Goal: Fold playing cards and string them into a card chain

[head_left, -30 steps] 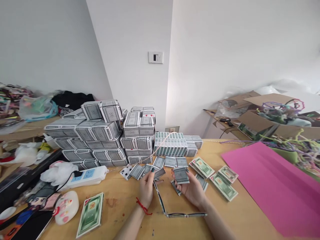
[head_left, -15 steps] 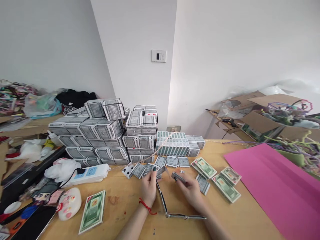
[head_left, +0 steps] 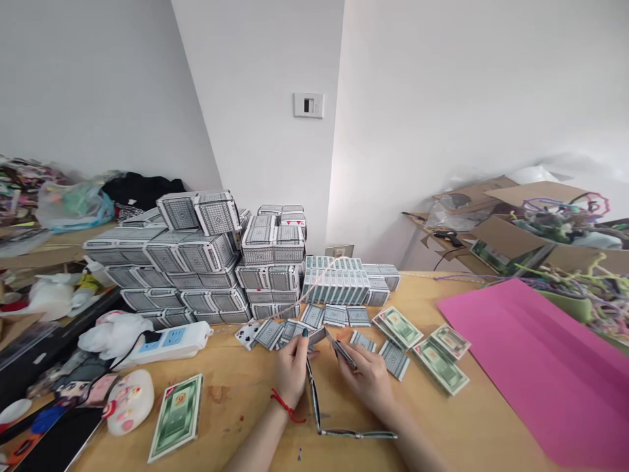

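The patterned card [head_left: 345, 354] was in the right hand [head_left: 366, 380], at that hand's ten o'clock, tilted steeply and almost edge-on. The right grip was narrow, pinching it between thumb and fingers. It looked light, thin and springy, likely slick on its printed face and easy to crease; opposite edges seemed the safest hold.

The left hand [head_left: 292, 370] had its grip closed, thumb uppermost, on one end of a jointed strip [head_left: 339, 432], apparently of folded card. The strip hung towards six o'clock, then bent to three; its joints would probably flop if held at one end only.

A second earlier, the card's back had faced the camera; by now it was turned on edge and nearer the left hand, and the strip's bend sat lower.

From the right hand, a loose card [head_left: 394, 359] lay on the worktop [head_left: 236, 400] at two o'clock, green boxes [head_left: 398, 328] at one, the pink sheet [head_left: 531, 373] at three, and stacked card blocks [head_left: 191, 255] at ten.
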`<state>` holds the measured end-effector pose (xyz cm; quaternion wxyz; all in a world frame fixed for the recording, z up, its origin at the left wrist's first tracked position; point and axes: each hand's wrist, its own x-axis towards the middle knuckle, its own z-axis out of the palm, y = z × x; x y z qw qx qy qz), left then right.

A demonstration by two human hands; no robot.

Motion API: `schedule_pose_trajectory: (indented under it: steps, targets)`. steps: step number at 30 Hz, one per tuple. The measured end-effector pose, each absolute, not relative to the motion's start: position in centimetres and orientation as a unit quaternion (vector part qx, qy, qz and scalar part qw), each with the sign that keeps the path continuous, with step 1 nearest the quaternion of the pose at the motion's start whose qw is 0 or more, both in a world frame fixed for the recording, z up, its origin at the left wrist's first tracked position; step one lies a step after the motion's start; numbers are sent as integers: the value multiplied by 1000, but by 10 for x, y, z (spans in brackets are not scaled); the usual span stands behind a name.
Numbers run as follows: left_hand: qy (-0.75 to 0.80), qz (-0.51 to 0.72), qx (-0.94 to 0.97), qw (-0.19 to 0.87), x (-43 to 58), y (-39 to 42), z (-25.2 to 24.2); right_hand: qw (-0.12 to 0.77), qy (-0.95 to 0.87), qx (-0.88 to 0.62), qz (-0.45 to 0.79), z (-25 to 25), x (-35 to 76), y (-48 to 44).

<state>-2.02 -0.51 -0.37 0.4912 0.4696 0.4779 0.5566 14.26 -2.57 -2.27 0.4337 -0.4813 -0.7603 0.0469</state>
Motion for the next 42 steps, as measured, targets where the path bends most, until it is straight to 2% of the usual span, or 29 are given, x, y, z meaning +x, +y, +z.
schedule_pose_trajectory:
  steps: [21,32,42]
  targets:
    - [504,528,510,455,-20,-6,4,409,-757,-504,77,-22,141,-26]
    - [476,510,536,476,-22,-6,1,382,-774,-496,93,-15,141,-28]
    - [465,486,571,471,-23,-7,5,396,-760,-488,164,-12,140,-30]
